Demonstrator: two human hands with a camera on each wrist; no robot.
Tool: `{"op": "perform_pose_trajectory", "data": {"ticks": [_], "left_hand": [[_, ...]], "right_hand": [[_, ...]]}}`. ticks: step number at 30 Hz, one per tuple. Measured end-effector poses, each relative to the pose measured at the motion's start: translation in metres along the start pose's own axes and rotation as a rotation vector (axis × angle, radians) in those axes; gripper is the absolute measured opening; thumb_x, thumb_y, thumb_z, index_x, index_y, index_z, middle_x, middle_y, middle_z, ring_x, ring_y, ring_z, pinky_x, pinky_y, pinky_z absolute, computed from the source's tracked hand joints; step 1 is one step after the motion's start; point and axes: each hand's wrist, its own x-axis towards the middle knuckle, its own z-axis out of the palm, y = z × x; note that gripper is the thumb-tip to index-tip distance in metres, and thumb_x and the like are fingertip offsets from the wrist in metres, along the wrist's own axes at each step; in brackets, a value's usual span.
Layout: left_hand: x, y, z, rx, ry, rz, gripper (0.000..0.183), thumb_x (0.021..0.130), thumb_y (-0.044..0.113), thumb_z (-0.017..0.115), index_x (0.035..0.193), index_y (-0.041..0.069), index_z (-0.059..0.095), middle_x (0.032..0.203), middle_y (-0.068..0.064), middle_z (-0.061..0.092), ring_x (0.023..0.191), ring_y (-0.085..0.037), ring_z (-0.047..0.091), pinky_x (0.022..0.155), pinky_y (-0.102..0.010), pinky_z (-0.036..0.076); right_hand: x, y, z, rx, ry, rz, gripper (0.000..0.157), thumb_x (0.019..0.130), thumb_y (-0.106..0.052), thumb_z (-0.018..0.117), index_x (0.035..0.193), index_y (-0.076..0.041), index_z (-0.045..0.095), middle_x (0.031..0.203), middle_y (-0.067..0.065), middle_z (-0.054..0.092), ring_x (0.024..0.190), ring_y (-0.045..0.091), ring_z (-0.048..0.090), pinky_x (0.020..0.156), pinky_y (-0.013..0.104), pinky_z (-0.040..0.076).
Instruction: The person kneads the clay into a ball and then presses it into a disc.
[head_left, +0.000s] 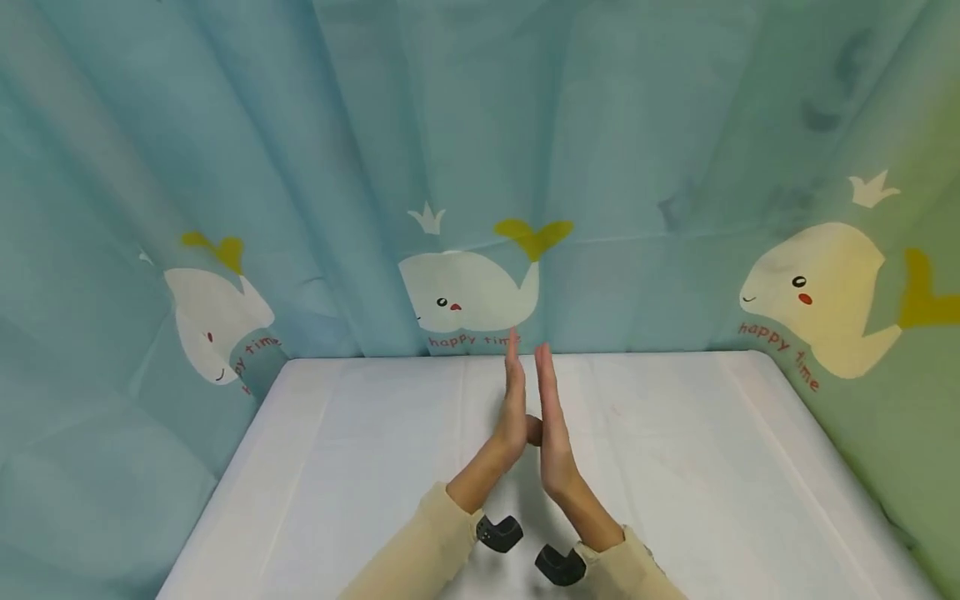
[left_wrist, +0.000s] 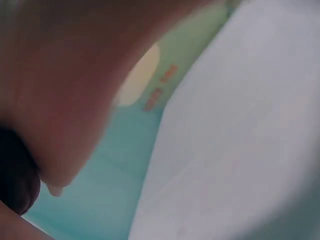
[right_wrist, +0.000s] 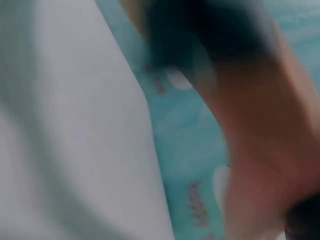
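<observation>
In the head view my left hand (head_left: 514, 410) and right hand (head_left: 553, 429) stand upright over the table, palms facing each other. Straight fingers point away from me, with a narrow gap between the fingertips. A small brown rounded lump (head_left: 534, 430) is between the palms, touched from both sides and partly hidden by them. From the left wrist, a dark rounded thing (left_wrist: 19, 172) shows beside the blurred skin of a hand. In the right wrist view, a blurred hand and forearm fill the right side.
The white table (head_left: 360, 467) spreads out under both hands. Behind and beside it hang blue-green curtains (head_left: 480, 150) printed with white whales. Black wrist cameras (head_left: 500, 534) sit at the cream sleeves (head_left: 420, 546), close to each other.
</observation>
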Motion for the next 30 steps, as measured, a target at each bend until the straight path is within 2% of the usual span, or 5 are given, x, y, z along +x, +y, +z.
{"op": "perform_pose_trajectory", "data": {"ticks": [5, 9, 11, 20, 30], "left_hand": [[-0.024, -0.002, 0.013, -0.123, -0.102, -0.138, 0.062, 0.111, 0.049, 0.009, 0.167, 0.025, -0.002, 0.172, -0.007, -0.004, 0.155, -0.029, 0.015, 0.120, -0.051, 0.014], [-0.032, 0.006, 0.016, -0.321, -0.058, -0.233, 0.064, 0.110, 0.055, 0.014, 0.166, 0.032, -0.002, 0.172, -0.009, -0.004, 0.155, -0.036, 0.015, 0.120, -0.048, 0.018], [-0.031, 0.009, 0.014, -0.389, -0.028, -0.224, 0.064, 0.109, 0.055, 0.018, 0.166, 0.032, -0.001, 0.172, -0.008, -0.004, 0.157, -0.033, -0.004, 0.124, -0.051, 0.005], [-0.019, -0.006, 0.002, -0.170, 0.034, -0.098, 0.061, 0.112, 0.041, 0.011, 0.166, 0.018, -0.004, 0.173, -0.002, -0.007, 0.158, -0.027, -0.009, 0.122, -0.060, -0.005], [-0.026, 0.013, 0.004, -0.234, -0.089, -0.117, 0.065, 0.110, 0.053, 0.010, 0.166, 0.025, -0.005, 0.172, -0.007, -0.003, 0.158, -0.029, -0.003, 0.123, -0.059, -0.003]], "right_hand": [[0.020, 0.004, -0.021, -0.032, 0.084, -0.030, 0.055, 0.112, -0.033, 0.009, 0.166, -0.031, -0.002, 0.172, -0.007, -0.003, 0.157, 0.012, -0.007, 0.123, 0.051, -0.007], [0.021, 0.010, -0.027, -0.099, 0.060, -0.037, 0.055, 0.113, -0.027, 0.010, 0.166, -0.025, -0.004, 0.172, -0.004, -0.006, 0.157, 0.017, -0.009, 0.123, 0.054, -0.007], [0.016, 0.013, -0.024, -0.125, 0.049, -0.032, 0.054, 0.114, -0.026, 0.009, 0.166, -0.022, -0.003, 0.172, -0.002, -0.006, 0.157, 0.019, -0.007, 0.122, 0.057, -0.005], [-0.010, -0.007, 0.008, -0.138, -0.019, 0.003, 0.058, 0.111, -0.038, 0.010, 0.167, -0.024, 0.004, 0.173, 0.000, -0.001, 0.157, 0.021, -0.012, 0.118, 0.060, -0.016], [0.006, 0.014, -0.012, -0.179, 0.067, 0.057, 0.057, 0.112, -0.036, 0.011, 0.167, -0.025, 0.005, 0.173, -0.002, 0.001, 0.157, 0.020, -0.009, 0.121, 0.059, -0.010]]}}
